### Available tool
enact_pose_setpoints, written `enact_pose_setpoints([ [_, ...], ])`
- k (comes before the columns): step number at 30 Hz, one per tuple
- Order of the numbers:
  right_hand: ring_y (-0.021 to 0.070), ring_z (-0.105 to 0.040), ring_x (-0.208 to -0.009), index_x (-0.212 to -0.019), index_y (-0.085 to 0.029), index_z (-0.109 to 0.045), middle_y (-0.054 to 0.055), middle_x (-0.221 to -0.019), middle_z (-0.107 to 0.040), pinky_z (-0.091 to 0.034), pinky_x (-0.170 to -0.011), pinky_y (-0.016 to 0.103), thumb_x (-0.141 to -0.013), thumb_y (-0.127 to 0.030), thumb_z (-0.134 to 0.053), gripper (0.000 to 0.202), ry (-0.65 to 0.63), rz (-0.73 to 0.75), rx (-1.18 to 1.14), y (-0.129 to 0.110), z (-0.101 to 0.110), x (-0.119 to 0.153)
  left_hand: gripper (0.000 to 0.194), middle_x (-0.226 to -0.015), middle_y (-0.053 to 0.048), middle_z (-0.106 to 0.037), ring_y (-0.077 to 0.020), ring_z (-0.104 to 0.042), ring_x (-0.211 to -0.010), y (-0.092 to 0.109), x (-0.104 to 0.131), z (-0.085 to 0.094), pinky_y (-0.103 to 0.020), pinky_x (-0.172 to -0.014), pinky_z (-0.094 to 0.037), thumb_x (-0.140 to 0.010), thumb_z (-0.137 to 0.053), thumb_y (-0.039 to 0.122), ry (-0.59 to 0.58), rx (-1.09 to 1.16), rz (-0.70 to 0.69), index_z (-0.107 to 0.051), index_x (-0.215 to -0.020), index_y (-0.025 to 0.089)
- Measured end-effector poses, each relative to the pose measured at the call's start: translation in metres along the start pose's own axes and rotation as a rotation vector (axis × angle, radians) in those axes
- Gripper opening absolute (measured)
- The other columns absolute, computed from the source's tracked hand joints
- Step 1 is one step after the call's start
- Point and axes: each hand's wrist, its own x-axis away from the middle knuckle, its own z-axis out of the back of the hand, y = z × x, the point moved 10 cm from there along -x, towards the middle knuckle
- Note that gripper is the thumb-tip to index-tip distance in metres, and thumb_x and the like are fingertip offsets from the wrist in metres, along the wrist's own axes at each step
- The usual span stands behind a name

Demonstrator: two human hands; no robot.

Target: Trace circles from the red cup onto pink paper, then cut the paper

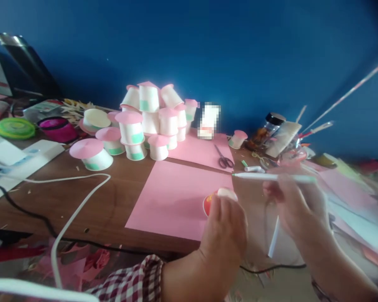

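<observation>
My left hand is closed around a small paper cup, red and yellow with a white rim. The fingers hide most of the cup, which rests on or just over a sheet of pink paper. To the right, slightly blurred, my right hand grips a white marker with a green tip that points left, above the table. A white cap-like piece lies just beyond the marker. Purple-handled scissors rest on a second pink sheet.
White cups with pink cone tops are stacked at the back against the blue wall. A white cable crosses the left side. At the right stand a dark-lidded jar and several papers. Pink scraps lie below the table edge.
</observation>
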Motion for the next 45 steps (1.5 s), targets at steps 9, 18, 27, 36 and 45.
enact_pose_setpoints([
  [9,0.0125,-0.054,-0.055,-0.084,-0.02,-0.057,-0.003,-0.063,-0.057,-0.038,-0.049,0.023,-0.089,-0.028,-0.05,0.012,-0.759,0.149,0.574,-0.018,-0.143,-0.011,0.049,-0.122,-0.014,-0.061,-0.0302,-0.056,-0.114,0.008,0.014,-0.003,-0.047,-0.099,-0.036,-0.085,-0.047,0.035,0.024,-0.016,-0.017,-0.055,-0.128,0.013],
  [18,0.0106,-0.046,-0.053,-0.067,-0.018,-0.053,-0.002,-0.062,-0.057,-0.025,-0.05,0.024,-0.085,-0.025,-0.054,0.019,-1.188,0.139,1.017,0.002,-0.205,0.02,0.047,-0.128,-0.011,-0.055,-0.0329,-0.049,-0.118,0.01,0.02,-0.017,-0.042,-0.075,-0.046,-0.08,-0.054,0.043,-0.021,0.009,0.01,-0.06,-0.123,0.025],
  [27,0.0075,-0.028,-0.045,-0.059,-0.018,-0.041,-0.006,-0.051,-0.042,-0.015,-0.048,0.025,-0.085,-0.022,-0.052,0.028,-1.188,0.196,1.076,0.004,-0.205,0.025,0.044,-0.123,-0.012,-0.055,-0.0303,-0.049,-0.112,0.008,0.021,-0.018,-0.038,-0.07,-0.048,-0.079,-0.054,0.038,-0.039,0.072,0.006,-0.064,-0.119,0.023],
  [36,0.0078,-0.033,-0.044,-0.062,-0.019,-0.047,-0.005,-0.054,-0.046,-0.02,-0.049,0.023,-0.085,-0.026,-0.056,0.025,-1.243,0.188,1.133,0.0,-0.21,0.028,0.046,-0.124,-0.012,-0.054,-0.0301,-0.048,-0.112,0.008,0.022,-0.021,-0.038,-0.069,-0.049,-0.076,-0.055,0.034,-0.032,0.078,0.002,-0.064,-0.119,0.021],
  [45,0.0082,-0.033,-0.045,-0.067,-0.019,-0.054,-0.004,-0.056,-0.05,-0.023,-0.05,0.022,-0.078,-0.018,-0.056,0.011,-1.201,0.25,1.091,-0.002,-0.206,0.026,0.045,-0.122,-0.012,-0.054,-0.0302,-0.048,-0.111,0.009,0.024,-0.022,-0.041,-0.074,-0.049,-0.079,-0.053,0.039,-0.044,0.071,-0.028,-0.063,-0.119,0.024],
])
